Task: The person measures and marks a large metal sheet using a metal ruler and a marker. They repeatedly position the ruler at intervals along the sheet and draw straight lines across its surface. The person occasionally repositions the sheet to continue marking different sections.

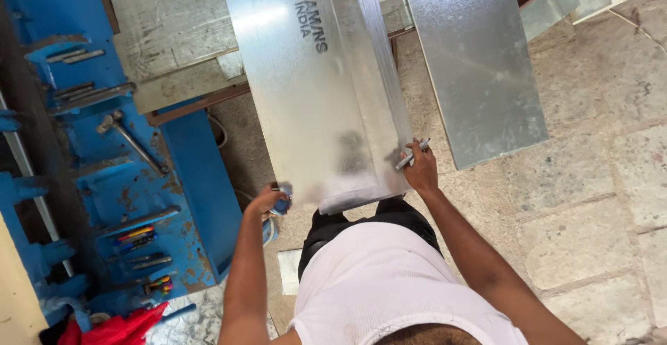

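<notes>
A long galvanised metal sheet with a folded right edge reaches from the top of the view down to my waist. My right hand rests on its near right corner and grips a grey marker pen. My left hand is at the sheet's near left corner, closed around a small blue round object, possibly a tape measure. My white shirt and dark trousers fill the bottom middle.
A blue steel machine frame stands at the left with rods, a wrench and pens lying on it. A second metal sheet leans at the right. Red cloth lies bottom left. Stone paving covers the floor.
</notes>
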